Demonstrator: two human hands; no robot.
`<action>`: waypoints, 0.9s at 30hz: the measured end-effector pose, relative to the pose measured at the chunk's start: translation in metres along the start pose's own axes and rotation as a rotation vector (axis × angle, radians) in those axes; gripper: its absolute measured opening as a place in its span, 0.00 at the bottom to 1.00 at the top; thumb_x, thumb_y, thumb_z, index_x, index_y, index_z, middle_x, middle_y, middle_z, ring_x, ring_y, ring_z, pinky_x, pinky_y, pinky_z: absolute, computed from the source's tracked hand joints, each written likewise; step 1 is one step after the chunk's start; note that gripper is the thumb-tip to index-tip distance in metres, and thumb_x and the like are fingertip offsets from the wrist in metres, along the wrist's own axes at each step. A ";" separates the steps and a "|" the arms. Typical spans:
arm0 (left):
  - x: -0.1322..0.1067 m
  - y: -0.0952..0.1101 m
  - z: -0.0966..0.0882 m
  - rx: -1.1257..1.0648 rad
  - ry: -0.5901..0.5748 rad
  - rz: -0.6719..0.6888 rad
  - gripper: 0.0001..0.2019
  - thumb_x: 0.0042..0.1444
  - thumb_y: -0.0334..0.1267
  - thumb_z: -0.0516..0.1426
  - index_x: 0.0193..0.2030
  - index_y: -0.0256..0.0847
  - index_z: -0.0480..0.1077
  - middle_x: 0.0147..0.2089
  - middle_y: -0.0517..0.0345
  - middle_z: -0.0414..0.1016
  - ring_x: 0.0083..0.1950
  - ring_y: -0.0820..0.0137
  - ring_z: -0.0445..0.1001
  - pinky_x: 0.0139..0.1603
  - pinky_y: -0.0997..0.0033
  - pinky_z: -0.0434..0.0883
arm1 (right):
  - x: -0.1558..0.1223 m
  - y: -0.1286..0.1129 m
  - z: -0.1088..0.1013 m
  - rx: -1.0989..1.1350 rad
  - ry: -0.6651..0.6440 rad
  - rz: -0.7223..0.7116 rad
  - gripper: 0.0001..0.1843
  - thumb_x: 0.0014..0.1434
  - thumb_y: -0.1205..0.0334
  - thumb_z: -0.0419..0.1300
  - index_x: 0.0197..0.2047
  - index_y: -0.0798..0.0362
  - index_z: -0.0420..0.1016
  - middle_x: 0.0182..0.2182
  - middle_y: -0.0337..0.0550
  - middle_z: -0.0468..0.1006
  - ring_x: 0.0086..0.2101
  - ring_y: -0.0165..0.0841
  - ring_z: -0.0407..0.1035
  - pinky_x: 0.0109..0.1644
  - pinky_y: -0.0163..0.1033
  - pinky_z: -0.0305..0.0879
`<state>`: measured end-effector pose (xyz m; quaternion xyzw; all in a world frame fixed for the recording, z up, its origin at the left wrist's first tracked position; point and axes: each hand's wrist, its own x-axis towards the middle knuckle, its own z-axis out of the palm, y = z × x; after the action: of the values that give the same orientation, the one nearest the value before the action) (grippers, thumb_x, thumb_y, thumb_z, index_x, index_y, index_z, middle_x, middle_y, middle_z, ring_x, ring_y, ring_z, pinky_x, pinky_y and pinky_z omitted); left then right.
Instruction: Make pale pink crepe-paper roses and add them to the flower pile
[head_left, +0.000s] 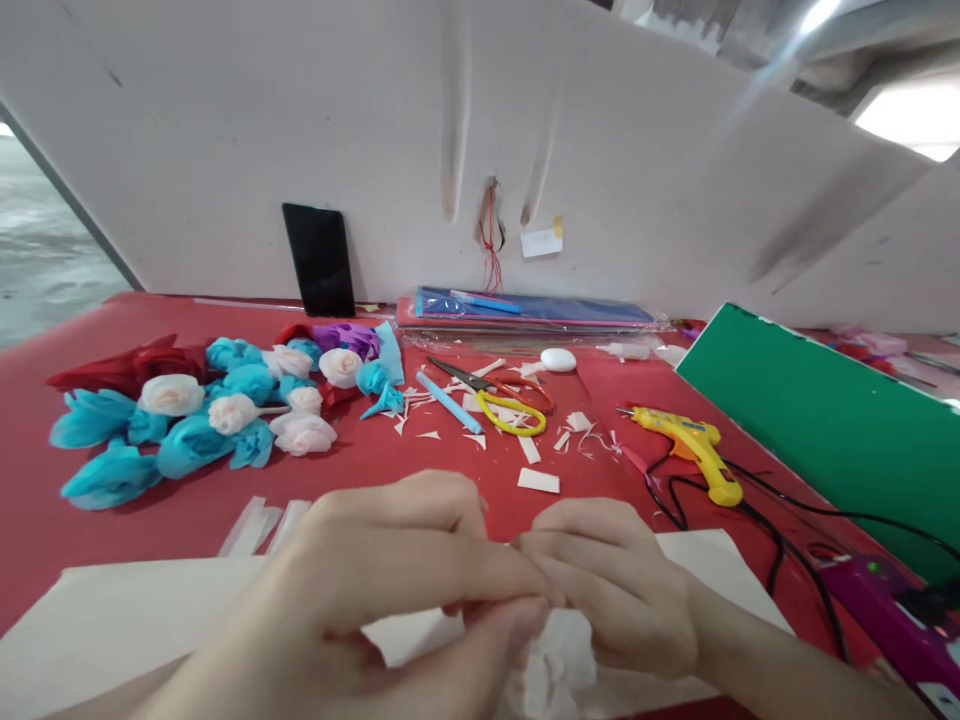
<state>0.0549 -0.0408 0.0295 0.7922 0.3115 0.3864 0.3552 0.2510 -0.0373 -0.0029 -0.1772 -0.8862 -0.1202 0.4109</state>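
My left hand (367,580) and my right hand (626,585) meet at the front middle, fingertips pressed together. Crumpled white crepe paper (559,660) hangs from between their closed fingers, and the hands partly cover it. Below them lies a broad off-white sheet (150,600), with a few translucent white strips (251,528) at its far edge. Beyond the hands are a small white paper rectangle (538,481), scissors with yellow and red handles (512,412) and a light blue pen (450,402).
Blue, white, red and purple paper flowers (199,405) are heaped at left. A yellow glue gun (694,445) with a black cord lies right, near a green board (817,440) and purple power strip (889,620). A black phone (319,260) leans on the back panel.
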 end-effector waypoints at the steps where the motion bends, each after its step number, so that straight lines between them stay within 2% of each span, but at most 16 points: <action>1: 0.000 0.000 -0.001 0.047 0.012 0.040 0.12 0.53 0.31 0.59 0.36 0.56 0.80 0.22 0.65 0.73 0.22 0.74 0.70 0.19 0.81 0.66 | 0.000 0.000 0.000 0.002 0.007 0.003 0.14 0.68 0.69 0.50 0.31 0.59 0.70 0.25 0.39 0.79 0.25 0.25 0.69 0.33 0.31 0.69; 5: 0.000 -0.002 -0.004 0.149 0.017 0.116 0.12 0.58 0.34 0.56 0.41 0.57 0.78 0.25 0.64 0.76 0.23 0.71 0.71 0.23 0.77 0.69 | 0.001 0.002 0.003 0.005 0.007 0.007 0.12 0.66 0.71 0.51 0.33 0.61 0.72 0.25 0.42 0.80 0.26 0.27 0.69 0.33 0.33 0.71; 8: -0.004 -0.005 -0.006 0.178 0.001 0.131 0.12 0.59 0.36 0.56 0.44 0.60 0.77 0.25 0.65 0.77 0.24 0.70 0.72 0.24 0.78 0.68 | 0.000 0.003 0.005 0.051 0.056 0.015 0.13 0.66 0.72 0.50 0.32 0.62 0.72 0.23 0.44 0.79 0.25 0.28 0.69 0.31 0.33 0.70; 11: -0.010 -0.005 -0.007 0.184 0.154 0.019 0.13 0.57 0.37 0.59 0.46 0.61 0.74 0.29 0.67 0.77 0.28 0.70 0.73 0.27 0.80 0.69 | 0.000 0.004 0.006 0.069 0.068 0.019 0.16 0.68 0.71 0.47 0.31 0.62 0.72 0.23 0.46 0.78 0.24 0.29 0.69 0.30 0.34 0.69; 14: -0.012 -0.002 -0.003 0.149 0.265 -0.128 0.06 0.60 0.43 0.55 0.38 0.55 0.74 0.27 0.66 0.74 0.28 0.72 0.72 0.28 0.82 0.69 | 0.000 0.005 0.005 0.088 0.077 0.038 0.17 0.69 0.68 0.47 0.32 0.61 0.72 0.24 0.46 0.78 0.25 0.29 0.69 0.31 0.34 0.70; 18: -0.007 0.004 0.003 0.103 0.238 -0.155 0.13 0.58 0.48 0.55 0.25 0.48 0.70 0.24 0.66 0.72 0.25 0.73 0.69 0.20 0.83 0.66 | 0.000 0.006 0.003 0.123 0.127 0.058 0.15 0.68 0.66 0.49 0.32 0.60 0.71 0.25 0.47 0.78 0.27 0.30 0.70 0.32 0.34 0.72; 21: -0.002 0.006 0.004 0.087 0.209 -0.165 0.11 0.54 0.45 0.58 0.24 0.47 0.68 0.23 0.64 0.70 0.24 0.72 0.66 0.16 0.81 0.62 | 0.001 0.007 0.003 0.096 0.130 0.068 0.15 0.68 0.66 0.49 0.31 0.59 0.70 0.24 0.46 0.77 0.26 0.30 0.70 0.31 0.34 0.72; 25: 0.001 0.003 0.000 0.160 0.116 0.009 0.08 0.56 0.37 0.57 0.25 0.47 0.66 0.22 0.66 0.69 0.24 0.73 0.67 0.21 0.78 0.65 | 0.002 0.006 0.002 0.089 0.141 0.072 0.14 0.67 0.67 0.51 0.29 0.58 0.69 0.23 0.46 0.77 0.25 0.31 0.69 0.29 0.35 0.71; 27: 0.001 0.001 0.000 0.188 0.112 0.053 0.09 0.57 0.35 0.56 0.25 0.47 0.66 0.22 0.67 0.69 0.23 0.74 0.66 0.24 0.78 0.67 | 0.003 0.006 0.002 0.104 0.145 0.069 0.13 0.67 0.68 0.50 0.29 0.57 0.68 0.23 0.46 0.77 0.25 0.31 0.69 0.29 0.35 0.72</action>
<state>0.0555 -0.0404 0.0312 0.8071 0.3446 0.4082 0.2512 0.2509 -0.0305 -0.0015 -0.1769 -0.8526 -0.0721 0.4864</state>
